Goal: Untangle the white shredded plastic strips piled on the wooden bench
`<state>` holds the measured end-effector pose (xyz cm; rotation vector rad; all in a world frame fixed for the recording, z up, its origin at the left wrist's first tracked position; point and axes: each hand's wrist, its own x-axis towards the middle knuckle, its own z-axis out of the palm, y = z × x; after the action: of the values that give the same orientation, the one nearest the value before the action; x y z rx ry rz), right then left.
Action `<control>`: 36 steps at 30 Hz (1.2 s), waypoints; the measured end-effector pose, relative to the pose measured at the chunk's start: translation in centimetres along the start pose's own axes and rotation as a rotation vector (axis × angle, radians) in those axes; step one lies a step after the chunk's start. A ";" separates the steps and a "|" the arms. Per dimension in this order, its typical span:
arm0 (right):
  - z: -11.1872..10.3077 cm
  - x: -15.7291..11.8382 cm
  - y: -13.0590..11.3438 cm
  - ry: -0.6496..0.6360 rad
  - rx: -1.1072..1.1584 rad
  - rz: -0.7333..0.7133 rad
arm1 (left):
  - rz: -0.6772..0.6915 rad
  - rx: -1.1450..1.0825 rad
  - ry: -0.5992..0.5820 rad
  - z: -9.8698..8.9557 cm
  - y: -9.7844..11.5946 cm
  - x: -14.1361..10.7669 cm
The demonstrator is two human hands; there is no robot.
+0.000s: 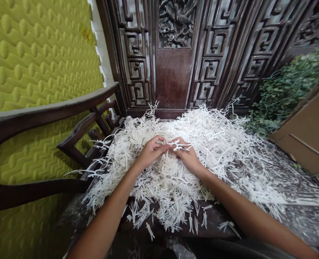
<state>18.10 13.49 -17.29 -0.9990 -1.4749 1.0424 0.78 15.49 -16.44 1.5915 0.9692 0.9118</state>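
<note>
Sprigs, white and loose, lie scattered along the near edge of the dark wooden seat. Above them, the left hand and right hand meet over the middle of the white pile, both pinching one thin branched twig between the fingertips; its forked end lies across the right fingers. Handling appears to be underway on this single piece. A large tangled quantity surrounds the hands, and finished pieces cannot be told from untouched ones, so the share done is uncertain. The twig's inner end and any joint are hidden by the fingers; the pile's depth and lower layers are covered. To the right, clear plastic blurs into glare, and the cardboard box is cut off by the frame. Beyond, green leaves and the carved panel are partly cropped.
</note>
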 end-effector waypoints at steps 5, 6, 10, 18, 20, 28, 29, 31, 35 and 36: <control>0.0 -0.2 -0.5 -0.077 -0.064 -0.043 | 0.058 0.016 0.002 -0.2 -0.1 0.1; 0.0 -0.2 -0.5 -0.090 -0.076 -0.067 | 0.080 0.045 0.006 -0.2 0.0 0.0; 0.0 -0.2 -0.4 -0.113 -0.116 -0.058 | 0.162 0.178 0.032 0.1 0.5 -0.5; 0.0 -0.3 -0.3 -0.157 -0.096 -0.016 | 0.139 0.113 -0.025 0.1 0.4 -0.2; 0.0 -0.3 -0.2 -0.163 -0.064 0.001 | 0.130 0.107 -0.039 0.0 0.3 -0.1; 0.1 -0.1 -0.1 -0.171 -0.030 0.003 | 0.041 0.163 -0.069 -0.1 0.2 -0.4; 0.0 -0.1 -0.1 -0.177 -0.026 0.018 | 0.054 0.158 -0.064 -0.1 0.2 -0.4; 0.0 -0.3 -0.1 -0.190 -0.034 0.019 | 0.066 0.153 -0.074 -0.1 0.2 -0.3; -0.1 -0.4 0.0 -0.206 -0.072 -0.038 | 0.104 0.150 -0.093 -0.2 0.4 -0.2; -0.1 -0.3 0.1 -0.205 -0.078 -0.047 | 0.107 0.138 -0.094 -0.2 0.4 -0.2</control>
<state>18.24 13.19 -17.47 -0.9288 -1.7097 1.0859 0.60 15.33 -15.99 1.8016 0.9044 0.8499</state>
